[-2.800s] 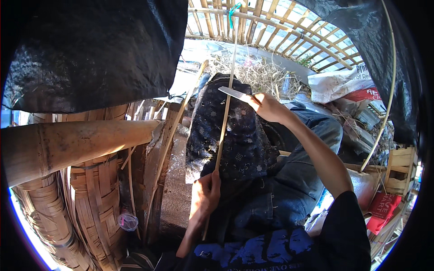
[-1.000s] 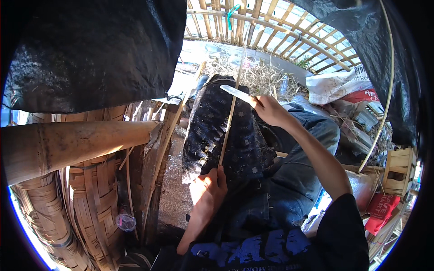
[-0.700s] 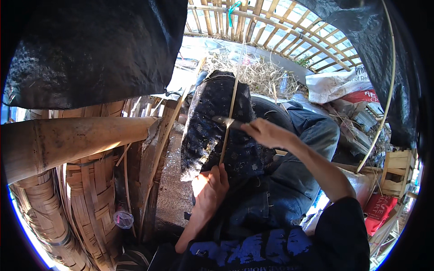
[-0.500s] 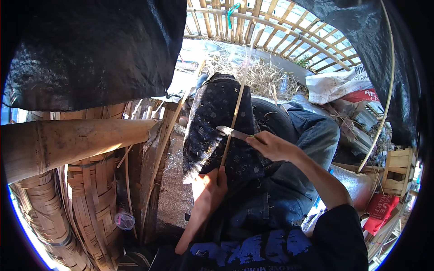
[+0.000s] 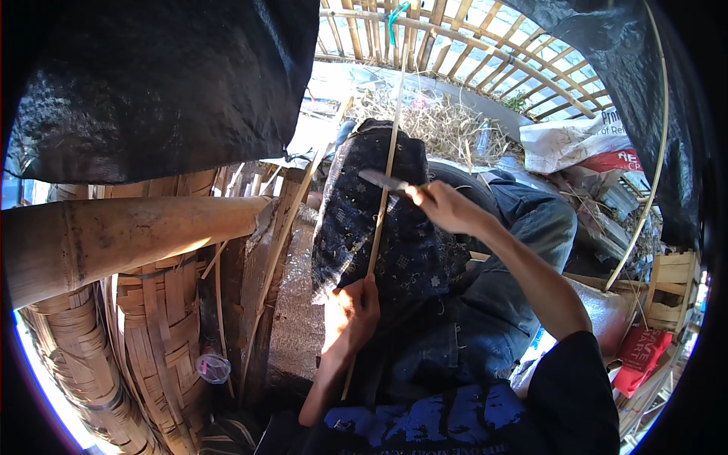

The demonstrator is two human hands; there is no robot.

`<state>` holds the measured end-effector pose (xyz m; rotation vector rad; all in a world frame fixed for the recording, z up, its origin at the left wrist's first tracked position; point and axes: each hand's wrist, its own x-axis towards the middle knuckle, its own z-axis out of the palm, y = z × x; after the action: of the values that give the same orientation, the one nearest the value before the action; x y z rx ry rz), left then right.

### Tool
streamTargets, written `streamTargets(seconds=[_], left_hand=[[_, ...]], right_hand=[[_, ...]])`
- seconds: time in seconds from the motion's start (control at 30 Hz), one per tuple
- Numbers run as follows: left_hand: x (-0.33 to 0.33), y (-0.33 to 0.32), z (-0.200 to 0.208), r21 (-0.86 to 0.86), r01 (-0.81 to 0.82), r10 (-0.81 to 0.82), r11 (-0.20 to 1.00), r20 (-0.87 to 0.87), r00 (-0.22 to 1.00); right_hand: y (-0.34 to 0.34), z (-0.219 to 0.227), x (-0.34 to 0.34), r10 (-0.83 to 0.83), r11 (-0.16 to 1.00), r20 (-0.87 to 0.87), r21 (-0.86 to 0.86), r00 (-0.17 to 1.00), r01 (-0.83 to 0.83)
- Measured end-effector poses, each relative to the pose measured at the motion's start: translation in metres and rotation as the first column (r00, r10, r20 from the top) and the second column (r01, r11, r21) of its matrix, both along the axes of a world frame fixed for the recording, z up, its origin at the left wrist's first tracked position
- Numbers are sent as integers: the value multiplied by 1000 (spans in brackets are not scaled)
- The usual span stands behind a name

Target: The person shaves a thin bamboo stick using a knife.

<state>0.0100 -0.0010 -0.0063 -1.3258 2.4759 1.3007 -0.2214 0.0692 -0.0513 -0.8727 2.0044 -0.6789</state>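
Observation:
A long, thin bamboo strip [image 5: 378, 236] runs up and away from my left hand [image 5: 352, 315], which is closed around its near part. A short end of the strip pokes out below that hand. My right hand [image 5: 447, 207] grips a knife [image 5: 381, 180], its blade lying across the strip and pointing left. Beneath both lies a dark patterned cloth [image 5: 409, 258], draped over my leg and dusted with pale shavings. The knife's handle is mostly hidden by my fingers.
At left, a thick bamboo pole [image 5: 136, 231] juts in above woven bamboo baskets [image 5: 152, 334]. Black plastic sheeting [image 5: 167, 91] hangs at upper left. Ahead are a pile of shavings [image 5: 425, 117] and a bamboo lattice [image 5: 462, 38]. A red bag [image 5: 641, 356] lies at right.
The knife and my right hand have moved farther up the strip. More of the strip's near end now shows below my left hand.

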Motion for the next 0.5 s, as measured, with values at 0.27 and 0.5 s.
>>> streamTargets(seconds=[0.27,0.5], left_hand=[[3,4,-11,-253,93,-113,963,-63,992],[13,-4,26,277,-67,46,959,82,996]], right_hand=[[28,28,30,120,988,214,69,969,-138],[31,26,30,61,998,184,3,981,-62]])
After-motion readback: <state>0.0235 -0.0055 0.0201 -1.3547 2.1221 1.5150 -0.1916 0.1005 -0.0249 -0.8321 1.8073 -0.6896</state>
